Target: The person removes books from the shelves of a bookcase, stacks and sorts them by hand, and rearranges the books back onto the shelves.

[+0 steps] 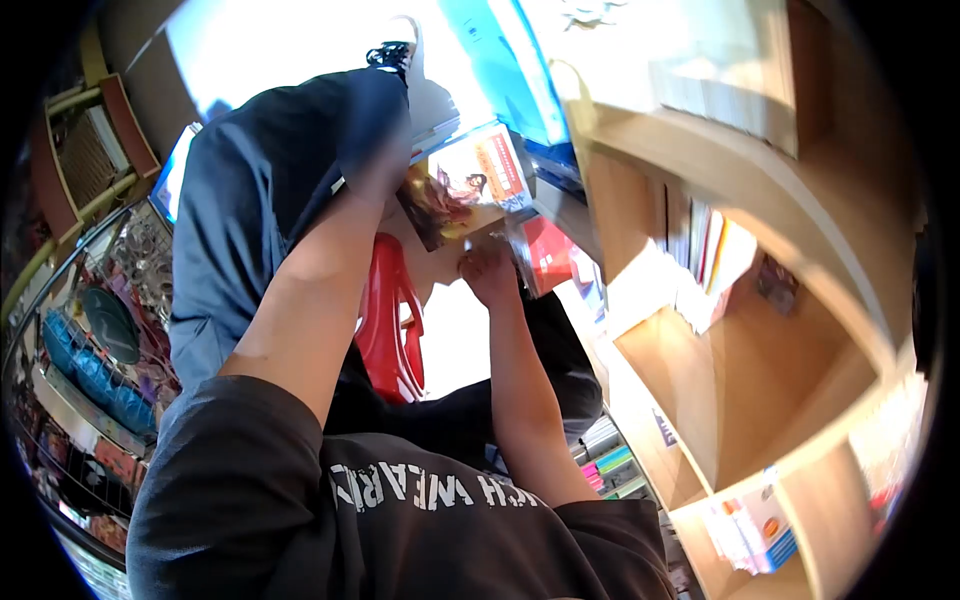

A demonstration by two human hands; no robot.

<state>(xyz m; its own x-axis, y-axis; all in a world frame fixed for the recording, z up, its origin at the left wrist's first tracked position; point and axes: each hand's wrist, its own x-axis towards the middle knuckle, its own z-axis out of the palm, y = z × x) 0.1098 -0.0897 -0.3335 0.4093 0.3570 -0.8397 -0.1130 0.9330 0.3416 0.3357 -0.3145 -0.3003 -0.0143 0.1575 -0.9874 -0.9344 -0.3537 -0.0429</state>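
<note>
Shirt [430,545] nearest, bright floor [460,340] beyond (wooden shelves [775,385] alongside).

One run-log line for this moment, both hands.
left hand: blurred, beside illustrated book | right hand: near book's lower edge | grips: unclear

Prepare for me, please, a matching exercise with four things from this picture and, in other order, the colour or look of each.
Things:
1. shirt
2. shelf unit
3. plastic seat
4. printed cover

Looks:
A. red
B. shows a figure with dark hair
C. dark, lettered in white
D. light wood colour

Pairs: 1-C, 2-D, 3-A, 4-B
</note>
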